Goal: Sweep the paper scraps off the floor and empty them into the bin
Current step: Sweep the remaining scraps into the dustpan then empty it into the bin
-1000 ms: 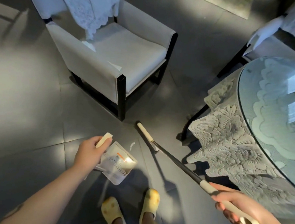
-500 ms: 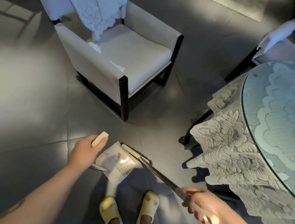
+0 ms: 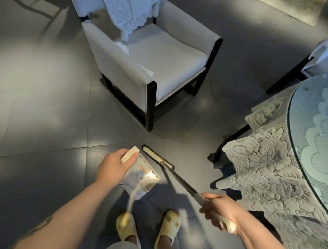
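My left hand (image 3: pixel 113 166) grips the cream handle of a pale dustpan (image 3: pixel 141 179), held low over the grey floor in front of my feet. My right hand (image 3: pixel 218 209) grips the cream end of a long dark broom handle (image 3: pixel 180 180). The cream broom head (image 3: pixel 157 156) lies right beside the pan's far edge. A blurred white strip, probably a paper scrap (image 3: pixel 132 198), streaks down from the pan toward my left slipper. No bin shows in view.
A white armchair (image 3: pixel 144 63) with lace draped over its back stands just ahead. A round glass-topped table with a lace cloth (image 3: pixel 274 164) is at the right, its dark leg near the broom. My yellow slippers (image 3: pixel 168 226) stand below the pan.
The broom head was drawn back from the floor ahead to the dustpan's edge. My right hand pulled in toward me. The white scrap on the floor is gone from beside the pan.
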`<state>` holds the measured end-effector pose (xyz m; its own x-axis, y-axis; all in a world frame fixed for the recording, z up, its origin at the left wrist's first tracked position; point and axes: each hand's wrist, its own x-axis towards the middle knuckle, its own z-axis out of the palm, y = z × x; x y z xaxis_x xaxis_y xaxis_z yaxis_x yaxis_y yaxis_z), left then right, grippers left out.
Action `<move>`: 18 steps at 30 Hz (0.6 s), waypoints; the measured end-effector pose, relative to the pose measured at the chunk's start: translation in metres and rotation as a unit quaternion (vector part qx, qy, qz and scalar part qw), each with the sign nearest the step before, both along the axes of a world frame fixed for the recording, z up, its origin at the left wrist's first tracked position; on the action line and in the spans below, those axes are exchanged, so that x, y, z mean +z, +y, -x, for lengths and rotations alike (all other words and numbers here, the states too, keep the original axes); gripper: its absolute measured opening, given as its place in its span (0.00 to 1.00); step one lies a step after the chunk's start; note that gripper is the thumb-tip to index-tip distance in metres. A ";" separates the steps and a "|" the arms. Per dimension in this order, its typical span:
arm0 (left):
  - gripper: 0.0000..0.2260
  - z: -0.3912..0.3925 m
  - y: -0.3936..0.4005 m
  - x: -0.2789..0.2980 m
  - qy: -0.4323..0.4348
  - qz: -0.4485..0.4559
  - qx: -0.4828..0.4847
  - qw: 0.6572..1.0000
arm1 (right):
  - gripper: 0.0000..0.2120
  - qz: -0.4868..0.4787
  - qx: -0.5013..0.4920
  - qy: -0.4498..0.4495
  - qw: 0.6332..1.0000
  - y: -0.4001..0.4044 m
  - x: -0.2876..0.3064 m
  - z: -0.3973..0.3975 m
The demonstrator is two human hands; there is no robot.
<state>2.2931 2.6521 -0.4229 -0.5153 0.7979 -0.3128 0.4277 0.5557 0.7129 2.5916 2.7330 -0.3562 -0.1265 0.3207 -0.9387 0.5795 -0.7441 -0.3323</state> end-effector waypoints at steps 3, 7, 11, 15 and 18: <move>0.10 0.000 -0.002 0.001 0.001 0.003 0.004 1.000 | 0.14 0.037 0.004 0.008 0.999 0.003 0.005 -0.002; 0.11 -0.007 -0.008 0.001 -0.036 -0.023 0.059 0.997 | 0.15 0.004 -0.004 0.015 1.000 0.001 0.025 -0.008; 0.14 -0.020 -0.028 0.013 -0.060 -0.081 0.212 0.972 | 0.12 -0.017 0.002 0.044 0.999 -0.008 0.040 0.009; 0.16 -0.022 -0.043 0.036 -0.032 -0.103 0.251 0.962 | 0.19 -0.086 0.092 0.039 0.991 -0.002 0.036 0.034; 0.13 -0.015 -0.051 0.055 -0.040 -0.120 0.294 0.947 | 0.22 -0.128 0.136 0.046 0.981 0.005 0.032 0.052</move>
